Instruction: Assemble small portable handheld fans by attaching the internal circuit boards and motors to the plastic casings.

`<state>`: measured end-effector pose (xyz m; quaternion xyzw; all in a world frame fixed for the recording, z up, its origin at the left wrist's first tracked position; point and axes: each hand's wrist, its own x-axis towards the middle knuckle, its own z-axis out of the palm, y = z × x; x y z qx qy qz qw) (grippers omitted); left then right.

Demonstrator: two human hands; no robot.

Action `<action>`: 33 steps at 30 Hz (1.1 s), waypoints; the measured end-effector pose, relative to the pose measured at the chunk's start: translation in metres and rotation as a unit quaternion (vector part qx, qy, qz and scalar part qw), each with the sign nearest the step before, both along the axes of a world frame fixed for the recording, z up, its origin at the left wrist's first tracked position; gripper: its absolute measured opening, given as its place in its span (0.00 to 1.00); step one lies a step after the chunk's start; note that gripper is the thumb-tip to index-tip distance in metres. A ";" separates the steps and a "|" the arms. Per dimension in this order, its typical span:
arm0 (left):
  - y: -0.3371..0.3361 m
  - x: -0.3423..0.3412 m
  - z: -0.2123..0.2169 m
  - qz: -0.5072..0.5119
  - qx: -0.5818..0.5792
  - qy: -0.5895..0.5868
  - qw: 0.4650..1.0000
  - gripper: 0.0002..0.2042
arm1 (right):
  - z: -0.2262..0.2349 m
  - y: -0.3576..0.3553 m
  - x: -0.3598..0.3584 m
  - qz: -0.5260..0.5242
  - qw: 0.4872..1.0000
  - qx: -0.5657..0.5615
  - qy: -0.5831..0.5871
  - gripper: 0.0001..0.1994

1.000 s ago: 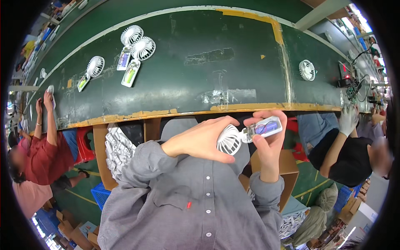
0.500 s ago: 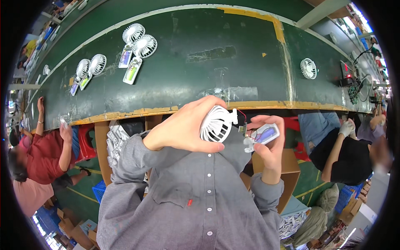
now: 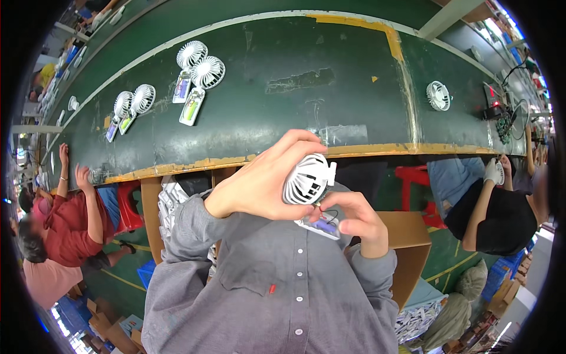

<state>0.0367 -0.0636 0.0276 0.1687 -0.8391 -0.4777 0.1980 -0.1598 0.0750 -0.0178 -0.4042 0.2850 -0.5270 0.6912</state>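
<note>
My left hand is closed round a white fan head, its slatted grille turned up and to the right. Just below that head, a white handle shell with a purple battery inside is tilted in front of my shirt. Thin wires run between the shell and the fan head. Bent fingers of my right hand close in at these wires, index fingertip by the bottom of the grille and thumb beside the shell. The small circuit board is hidden.
On the green table, two pairs of open fans lie to the left. A lone fan head and a device with a red light are at right. Cardboard boxes flank me. Co-workers sit on both sides.
The handle shell has moved left and down, from the right palm to beneath the fan head. My right hand followed leftward, its fingers now at the wires. The left hand keeps its hold.
</note>
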 end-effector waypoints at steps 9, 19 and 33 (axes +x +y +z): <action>-0.005 0.009 -0.004 0.004 -0.069 -0.022 0.997 0.38 | 0.004 0.002 -0.003 0.022 0.988 0.073 0.131 0.08; 0.037 -0.019 -0.033 0.010 -0.085 0.159 0.984 0.17 | 0.006 0.004 0.008 -0.091 0.980 0.172 0.045 0.09; 0.071 -0.009 -0.037 0.104 -0.037 0.242 0.964 0.07 | -0.006 0.030 0.020 -0.142 0.976 0.167 -0.005 0.14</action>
